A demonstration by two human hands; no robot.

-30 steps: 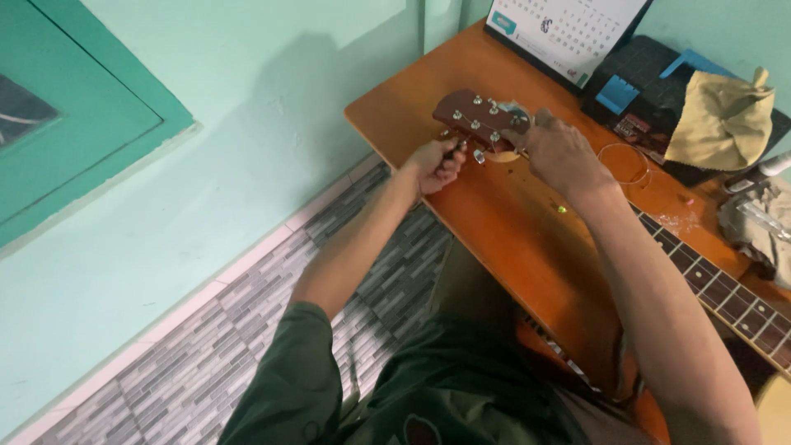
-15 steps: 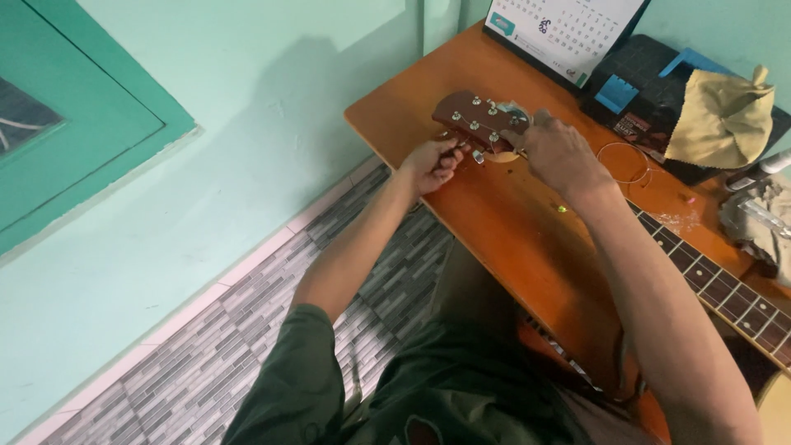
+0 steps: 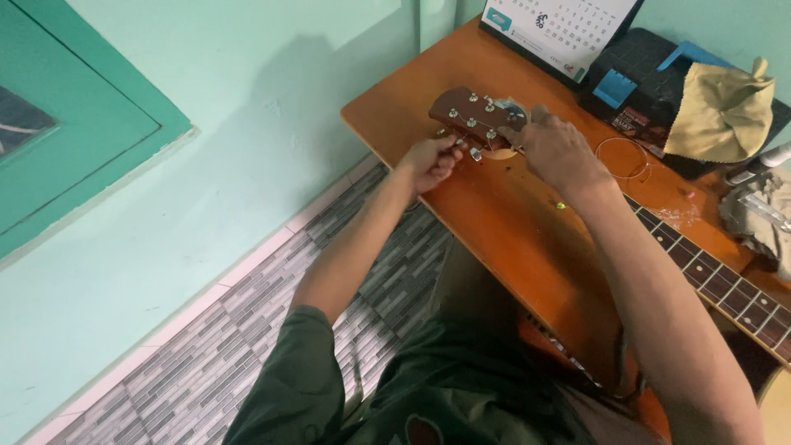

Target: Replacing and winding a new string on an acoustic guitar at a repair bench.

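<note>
An acoustic guitar lies across an orange wooden table (image 3: 494,231), its brown headstock (image 3: 474,119) toward the wall and its dark fretboard (image 3: 725,284) running to the lower right. My left hand (image 3: 430,161) pinches a silver tuning peg on the near edge of the headstock. My right hand (image 3: 556,148) rests over the neck just behind the headstock, fingers curled down on it; what lies under them is hidden.
A desk calendar (image 3: 560,29) stands at the table's back. Beside it lie a black mat (image 3: 651,82), a blue tool (image 3: 614,86), a yellow cloth (image 3: 725,111) and a coiled guitar string (image 3: 622,156). Grey tiled floor (image 3: 206,363) meets a mint-green wall on the left.
Both hands stay on the headstock. The left fingers have shifted slightly on the tuning peg; nothing else has moved.
</note>
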